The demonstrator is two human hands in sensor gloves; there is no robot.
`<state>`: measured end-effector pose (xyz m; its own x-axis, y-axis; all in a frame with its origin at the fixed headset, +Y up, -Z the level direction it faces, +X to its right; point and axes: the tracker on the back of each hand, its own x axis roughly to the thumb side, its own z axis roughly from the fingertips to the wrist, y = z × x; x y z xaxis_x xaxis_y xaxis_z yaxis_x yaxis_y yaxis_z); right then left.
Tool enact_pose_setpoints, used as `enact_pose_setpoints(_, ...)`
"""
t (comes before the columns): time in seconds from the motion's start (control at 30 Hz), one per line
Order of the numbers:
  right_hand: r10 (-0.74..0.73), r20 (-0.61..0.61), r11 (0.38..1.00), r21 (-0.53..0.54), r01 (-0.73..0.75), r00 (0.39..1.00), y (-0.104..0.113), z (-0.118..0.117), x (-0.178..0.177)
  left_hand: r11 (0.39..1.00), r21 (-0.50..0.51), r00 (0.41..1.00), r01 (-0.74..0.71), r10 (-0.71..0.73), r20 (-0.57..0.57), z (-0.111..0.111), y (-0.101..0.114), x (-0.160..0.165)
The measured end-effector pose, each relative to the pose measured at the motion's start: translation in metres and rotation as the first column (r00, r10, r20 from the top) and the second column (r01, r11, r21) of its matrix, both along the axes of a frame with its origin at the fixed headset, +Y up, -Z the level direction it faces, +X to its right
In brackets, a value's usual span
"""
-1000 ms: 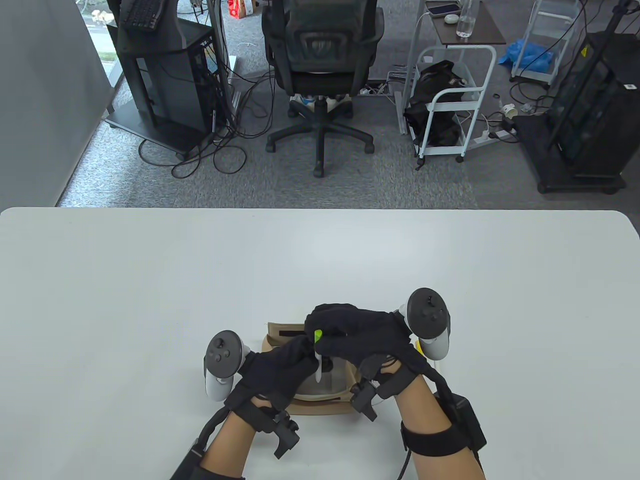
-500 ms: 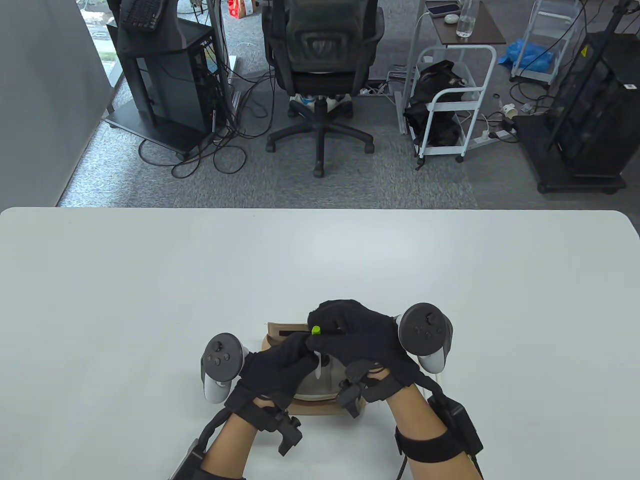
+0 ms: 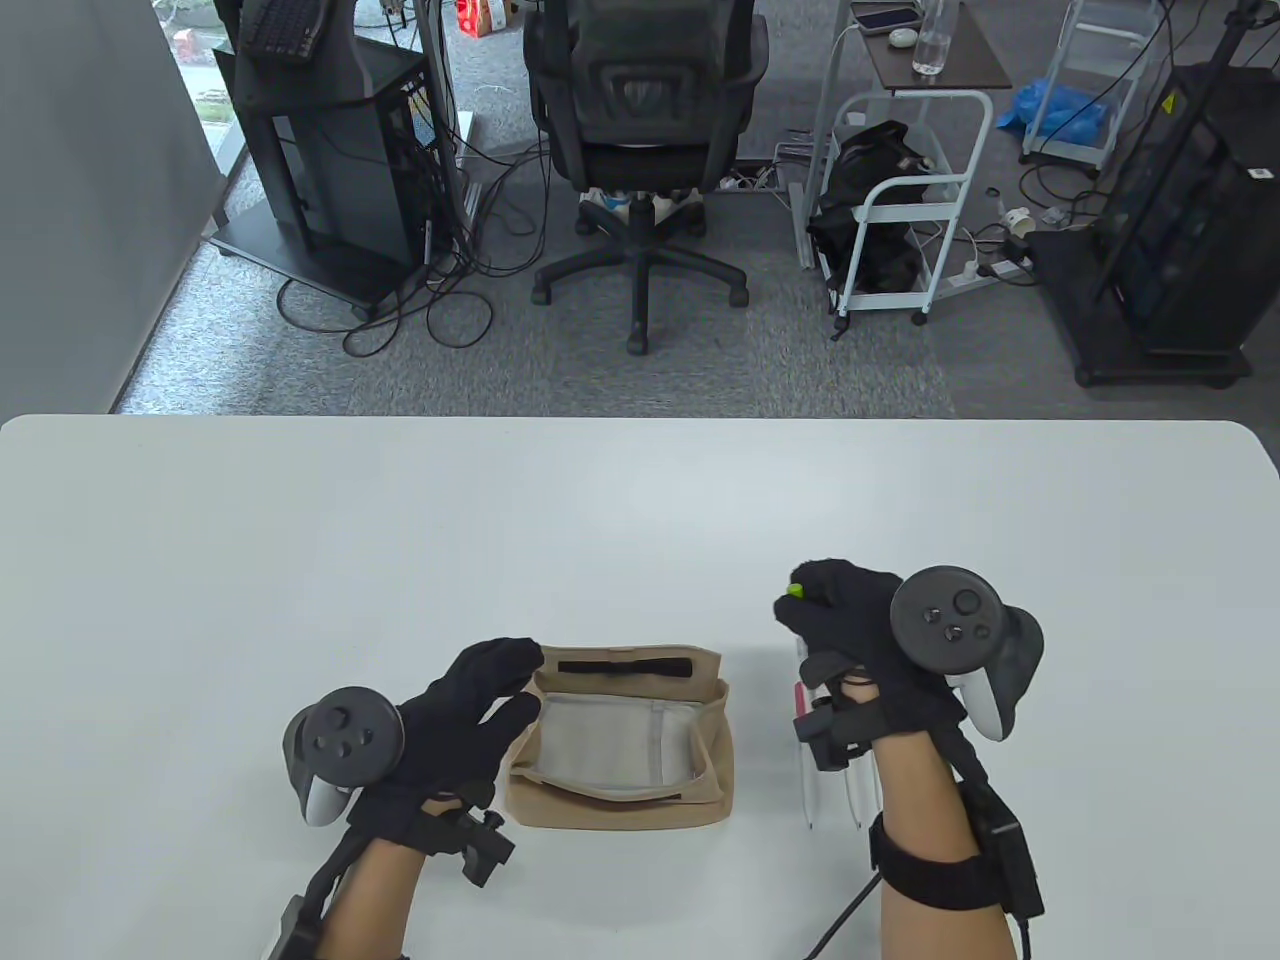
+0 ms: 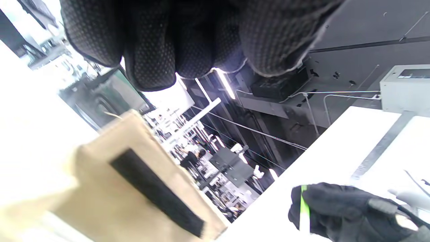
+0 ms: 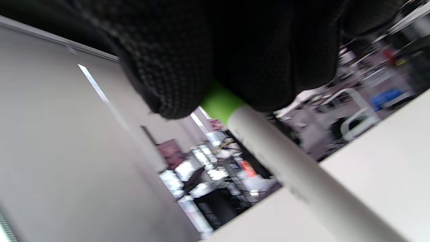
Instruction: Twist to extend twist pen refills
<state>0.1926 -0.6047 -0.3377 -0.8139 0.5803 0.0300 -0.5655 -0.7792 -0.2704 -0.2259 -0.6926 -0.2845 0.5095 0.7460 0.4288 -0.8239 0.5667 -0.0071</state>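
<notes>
My right hand (image 3: 810, 602) grips a white twist pen with a green end (image 3: 796, 589) and holds it over the table, right of the tan pouch (image 3: 625, 790). The right wrist view shows the fingers (image 5: 174, 67) wrapped round the green end, with the white barrel (image 5: 285, 158) sticking out. A few more white pens (image 3: 810, 790) lie on the table under my right wrist. My left hand (image 3: 510, 682) is open and holds nothing, its fingers spread at the pouch's left edge. The left wrist view shows the pouch (image 4: 111, 201) and the right hand with the pen (image 4: 304, 208).
The pouch lies open with a grey mesh lining (image 3: 610, 740) and a black strip (image 3: 625, 666) on its flap. The white table (image 3: 400, 540) stretches wide behind it. An office chair (image 3: 640, 150) and carts stand on the floor beyond.
Both hands were together on the pen above the pouch. The left hand let go and moved left. The right hand carried the pen to the right, uncovering the pouch.
</notes>
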Motion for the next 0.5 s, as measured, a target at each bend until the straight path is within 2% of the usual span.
enact_pose_setpoints(0.1,0.101,0.142,0.989,-0.125,-0.083,0.985,-0.023,-0.013,0.020,1.000,-0.013,1.000,-0.014,0.014,-0.027,0.000,-0.012,-0.006)
enact_pose_setpoints(0.23,0.193,0.230,0.951,-0.283,-0.124,0.954,-0.057,-0.028,0.040,1.000,-0.027,0.999,0.009,-0.010,-0.032,-0.002,-0.018,-0.008)
enact_pose_setpoints(0.5,0.353,0.266,0.854,-0.484,-0.192,0.897,-0.111,-0.043,0.053,0.999,-0.048,1.000,0.009,-0.011,-0.028,0.000,-0.023,-0.008)
